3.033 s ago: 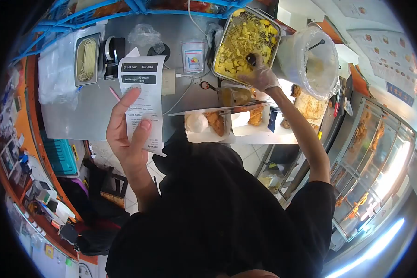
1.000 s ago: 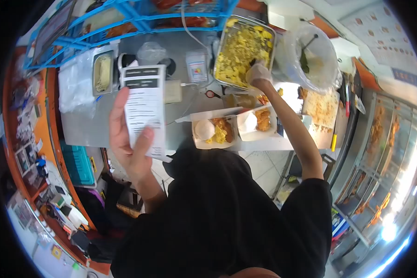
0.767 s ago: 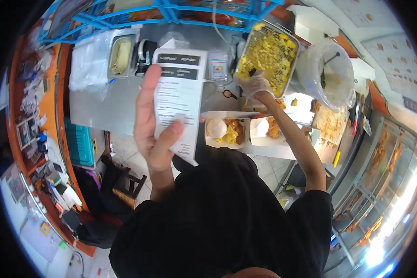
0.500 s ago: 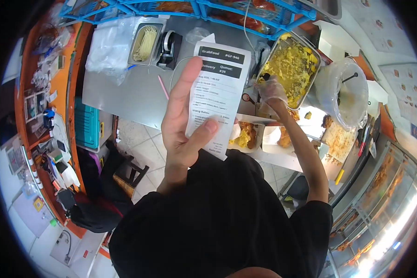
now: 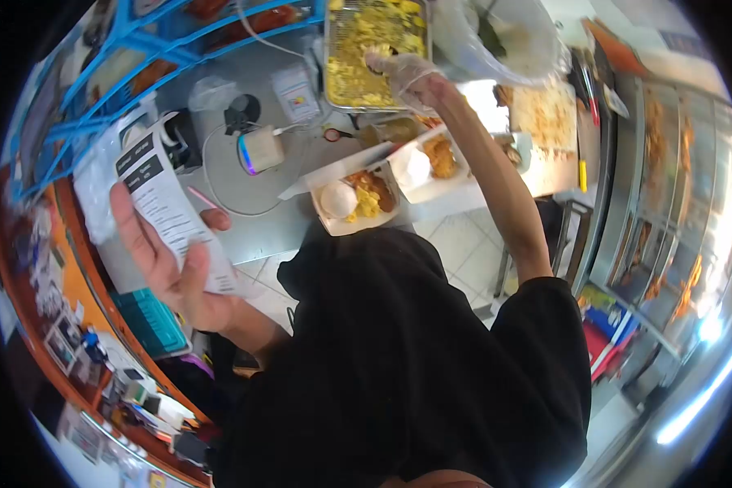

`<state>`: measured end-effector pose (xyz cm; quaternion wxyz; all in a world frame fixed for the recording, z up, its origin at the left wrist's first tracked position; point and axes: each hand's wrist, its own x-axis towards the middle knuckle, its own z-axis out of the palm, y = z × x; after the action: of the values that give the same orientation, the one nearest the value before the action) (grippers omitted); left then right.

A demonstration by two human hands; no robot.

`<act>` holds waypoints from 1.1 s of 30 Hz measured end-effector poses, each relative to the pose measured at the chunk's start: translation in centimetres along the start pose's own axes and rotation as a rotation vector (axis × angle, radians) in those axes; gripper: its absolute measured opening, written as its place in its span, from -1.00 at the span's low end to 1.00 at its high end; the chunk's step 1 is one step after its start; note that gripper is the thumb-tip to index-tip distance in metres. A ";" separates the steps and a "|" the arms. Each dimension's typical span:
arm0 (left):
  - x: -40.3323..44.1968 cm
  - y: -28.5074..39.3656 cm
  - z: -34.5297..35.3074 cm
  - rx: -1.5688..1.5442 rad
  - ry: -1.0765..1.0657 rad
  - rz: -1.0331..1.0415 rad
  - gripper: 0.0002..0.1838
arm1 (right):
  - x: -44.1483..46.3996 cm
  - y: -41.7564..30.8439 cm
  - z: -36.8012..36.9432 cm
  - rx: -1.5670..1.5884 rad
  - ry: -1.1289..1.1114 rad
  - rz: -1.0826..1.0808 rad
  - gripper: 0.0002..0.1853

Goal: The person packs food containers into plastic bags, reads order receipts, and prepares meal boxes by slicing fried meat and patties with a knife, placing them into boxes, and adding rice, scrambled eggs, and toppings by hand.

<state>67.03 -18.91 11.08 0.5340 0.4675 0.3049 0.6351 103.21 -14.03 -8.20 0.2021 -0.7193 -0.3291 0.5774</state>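
Note:
My left hand (image 5: 193, 299) is closed on a long printed paper receipt (image 5: 164, 203), thumb across its front. It is over the left part of the counter. My right hand (image 5: 415, 83), in a clear plastic glove, reaches into a wire-mesh tray (image 5: 328, 61) of crumbled yellow food that looks like scrambled egg (image 5: 358, 37). Its fingers are bent together around something dark and pale that I cannot make out. Below the tray stand two open paper boxes: one box (image 5: 331, 225) has rice, yellow egg and browned fried food; the other box (image 5: 415, 193) has rice and a fried piece.
Blue plastic racks (image 5: 130, 41) stand at the back left. Scissors (image 5: 337, 134), a small white device (image 5: 262, 150) and its cable lie on the counter. A plastic-lined tub (image 5: 537, 61) and a crumb-covered cutting board (image 5: 545, 114) are right of my arm. A glass cabinet (image 5: 667, 187) stands further right.
The view has swung, so the counter appears shifted left. My left hand and the receipt are lower and further left, uncovering the boxes. My right hand is still in the tray.

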 end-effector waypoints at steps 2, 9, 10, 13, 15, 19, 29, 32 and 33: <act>-0.2 0.0 -0.1 0.027 -0.003 -0.061 -0.15 | -4.3 -0.9 -1.3 0.036 0.127 -0.078 -0.50; -0.6 -1.0 0.3 0.002 -0.056 -0.214 -0.22 | -19.0 8.4 3.0 -0.172 0.965 -0.188 -0.42; -0.6 -1.0 0.8 -0.005 -0.067 -0.222 -0.22 | -19.6 7.3 4.9 0.005 1.042 -0.044 -0.41; -0.4 -1.5 1.8 -0.018 -0.057 -0.224 -0.24 | -17.7 13.2 8.1 -0.142 0.868 0.219 -0.40; -0.3 -1.8 1.9 -0.058 -0.132 -0.212 -0.22 | -16.6 19.0 9.5 -0.388 0.858 0.059 -0.30; -0.5 -1.5 2.0 -0.031 -0.192 -0.207 -0.16 | -16.8 18.5 9.3 -0.445 0.828 0.079 -0.27; -1.6 -0.5 3.8 0.158 -0.170 -0.177 -0.10 | -10.3 -3.5 2.4 -0.716 0.671 -0.468 -0.63; -2.1 -0.7 4.5 0.212 -0.146 -0.192 -0.11 | -7.2 -4.8 -4.9 -0.795 0.834 -0.686 -0.75; -2.4 -1.2 5.0 0.224 -0.086 -0.185 -0.12 | -7.3 -6.5 -8.3 -0.794 0.837 -0.644 -0.78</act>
<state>72.04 -21.47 11.23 0.5474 0.5208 0.3923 0.5246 108.75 -13.93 3.35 0.1948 -0.7684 -0.6096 -0.0055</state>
